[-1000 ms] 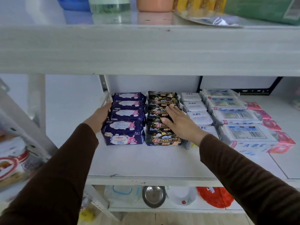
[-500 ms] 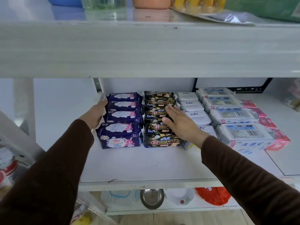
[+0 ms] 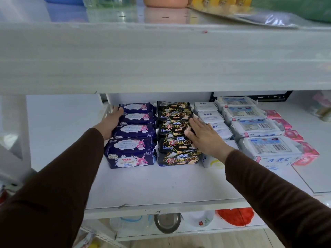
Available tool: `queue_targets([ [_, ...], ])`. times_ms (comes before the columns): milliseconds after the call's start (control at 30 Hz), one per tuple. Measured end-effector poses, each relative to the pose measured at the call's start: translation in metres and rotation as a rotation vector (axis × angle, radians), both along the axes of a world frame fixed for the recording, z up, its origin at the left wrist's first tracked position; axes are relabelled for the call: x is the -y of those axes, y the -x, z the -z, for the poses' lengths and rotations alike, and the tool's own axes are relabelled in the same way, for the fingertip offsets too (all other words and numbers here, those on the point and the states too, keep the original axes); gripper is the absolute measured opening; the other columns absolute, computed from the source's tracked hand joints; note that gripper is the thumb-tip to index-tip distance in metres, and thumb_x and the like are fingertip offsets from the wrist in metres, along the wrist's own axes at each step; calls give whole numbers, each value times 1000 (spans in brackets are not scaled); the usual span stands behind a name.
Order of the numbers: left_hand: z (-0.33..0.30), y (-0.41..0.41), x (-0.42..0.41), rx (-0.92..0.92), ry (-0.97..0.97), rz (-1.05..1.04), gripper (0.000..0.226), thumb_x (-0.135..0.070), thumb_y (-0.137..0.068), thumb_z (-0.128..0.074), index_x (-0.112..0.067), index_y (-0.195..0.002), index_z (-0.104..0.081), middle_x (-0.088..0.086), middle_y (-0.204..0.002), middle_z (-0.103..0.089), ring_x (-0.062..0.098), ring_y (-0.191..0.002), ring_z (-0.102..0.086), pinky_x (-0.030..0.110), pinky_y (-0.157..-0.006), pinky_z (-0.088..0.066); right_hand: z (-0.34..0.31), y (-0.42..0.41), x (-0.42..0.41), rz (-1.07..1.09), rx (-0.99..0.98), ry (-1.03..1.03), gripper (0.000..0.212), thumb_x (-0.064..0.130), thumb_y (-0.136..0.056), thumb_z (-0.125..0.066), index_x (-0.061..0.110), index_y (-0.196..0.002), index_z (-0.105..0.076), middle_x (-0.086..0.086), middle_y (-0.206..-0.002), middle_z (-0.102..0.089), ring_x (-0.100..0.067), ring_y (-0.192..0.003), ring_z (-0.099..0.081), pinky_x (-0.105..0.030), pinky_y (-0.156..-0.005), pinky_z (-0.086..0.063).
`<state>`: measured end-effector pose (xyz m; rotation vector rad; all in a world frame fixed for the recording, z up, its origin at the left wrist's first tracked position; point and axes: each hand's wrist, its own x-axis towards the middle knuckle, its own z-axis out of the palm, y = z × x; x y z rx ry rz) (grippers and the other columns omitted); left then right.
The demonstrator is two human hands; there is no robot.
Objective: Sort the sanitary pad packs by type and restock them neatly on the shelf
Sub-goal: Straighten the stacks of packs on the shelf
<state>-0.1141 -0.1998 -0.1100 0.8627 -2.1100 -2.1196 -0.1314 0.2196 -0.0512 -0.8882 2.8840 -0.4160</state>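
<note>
Head view: glossy, soft rectangular pad packs (image 3: 133, 153).

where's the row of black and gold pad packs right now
In the head view the black and gold packs run front to back mid-shelf, between the purple packs on their left and the white ABC packs on their right, with the right hand resting on them.

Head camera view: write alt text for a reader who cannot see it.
A person's left hand presses the outer side of a row of purple pad packs while the right hand rests flat against the neighbouring black pad packs on a white shelf. White ABC packs and pink packs sit in rows to the right.
</note>
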Motion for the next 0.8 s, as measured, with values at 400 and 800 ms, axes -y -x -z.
queue_targets([
  [400,-75,-130,-110,-152,39,-384,61,-64,-99,-33,-27,-147,-40,-12,-144,-45,7,-122,-51,23,-103,-31,-15,-65,-1,-56,27,337,72,62,-100,-23,21,-159,-18,3,-166,-14,-10,-153,-6,-34,-125,-4],
  [800,-37,-164,-142,-194,-166,-298,47,-61,-100,-34,-32,-117,-67,-4,-116,-73,19,-108,-69,40,-96,-52,9,-88,5,-23,-138,117,71,60,-101,-14,19,-159,-17,2,-166,-13,-11,-153,-1,-38,-124,5],
])
